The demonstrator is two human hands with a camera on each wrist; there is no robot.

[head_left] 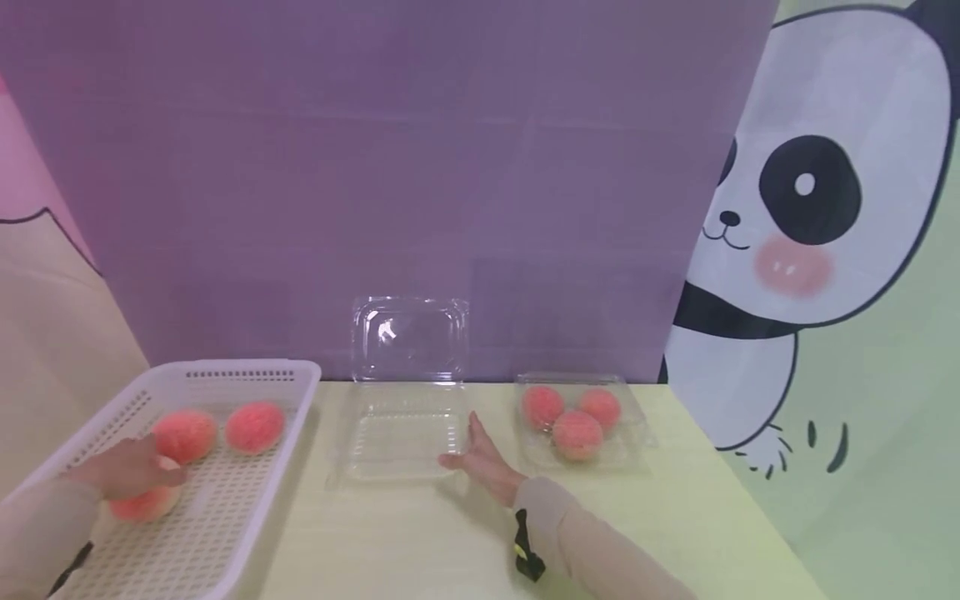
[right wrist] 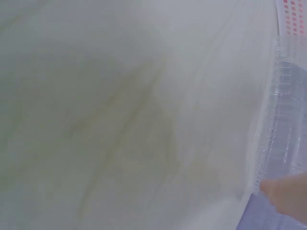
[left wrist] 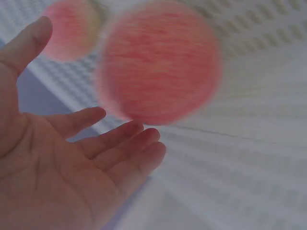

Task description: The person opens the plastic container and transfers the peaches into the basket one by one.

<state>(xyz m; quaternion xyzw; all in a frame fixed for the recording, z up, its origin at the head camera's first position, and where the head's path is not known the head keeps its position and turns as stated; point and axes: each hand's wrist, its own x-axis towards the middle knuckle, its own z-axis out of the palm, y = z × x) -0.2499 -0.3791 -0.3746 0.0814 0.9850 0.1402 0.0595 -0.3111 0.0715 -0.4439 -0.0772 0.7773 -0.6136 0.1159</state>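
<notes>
In the white basket my left hand (head_left: pixel 131 468) reaches among three pink peaches. One peach (head_left: pixel 146 504) is partly covered by the hand, another peach (head_left: pixel 185 436) is just beyond it, and a third (head_left: pixel 255 428) lies by the basket's right wall. The left wrist view shows the palm and spread fingers (left wrist: pixel 134 155), tips right at the edge of a large peach (left wrist: pixel 160 62). My right hand (head_left: pixel 487 460) has its fingers extended at the right side of a clear plastic clamshell (head_left: pixel 405 400) whose lid stands raised. In the right wrist view a fingertip (right wrist: pixel 288 194) meets the clamshell's edge.
The slotted white basket (head_left: pixel 258 533) takes up the table's left side. Right of my hand, another clear clamshell (head_left: pixel 611 458) holds three peaches. Behind the pale table (head_left: pixel 390 542) rises a purple backdrop (head_left: pixel 450 167); a panda-printed cloth (head_left: pixel 885 375) hangs to the right.
</notes>
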